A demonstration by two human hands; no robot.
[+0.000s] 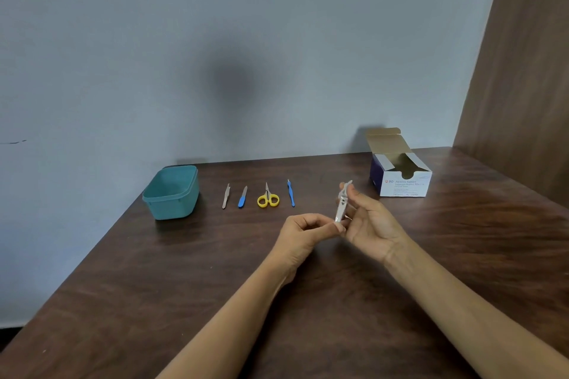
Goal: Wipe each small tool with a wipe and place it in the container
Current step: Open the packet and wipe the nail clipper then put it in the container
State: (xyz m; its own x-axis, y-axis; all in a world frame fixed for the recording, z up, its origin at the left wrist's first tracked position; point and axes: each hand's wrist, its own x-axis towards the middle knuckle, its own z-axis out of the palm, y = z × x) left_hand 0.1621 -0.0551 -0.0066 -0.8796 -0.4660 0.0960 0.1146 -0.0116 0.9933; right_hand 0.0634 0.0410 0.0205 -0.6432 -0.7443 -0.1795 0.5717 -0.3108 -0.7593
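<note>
My left hand (pixel 303 232) pinches the lower end of a silver nail clipper (pixel 341 209) held upright above the table. My right hand (pixel 368 221) holds a small white wipe (pixel 345 190) against the clipper's upper end, fingers curled around it. To the left lie, in a row, silver tweezers (pixel 226 196), a blue-handled file (pixel 242 197), yellow-handled scissors (pixel 268 197) and a thin blue tool (pixel 291 193). A teal container (pixel 171 192) stands open at the far left of the row, with nothing visible inside.
An open box of alcohol swabs (pixel 400 173) stands at the back right of the dark wooden table (pixel 215 270). A grey wall runs behind the table and a brown wooden panel (pixel 523 70) rises on the right.
</note>
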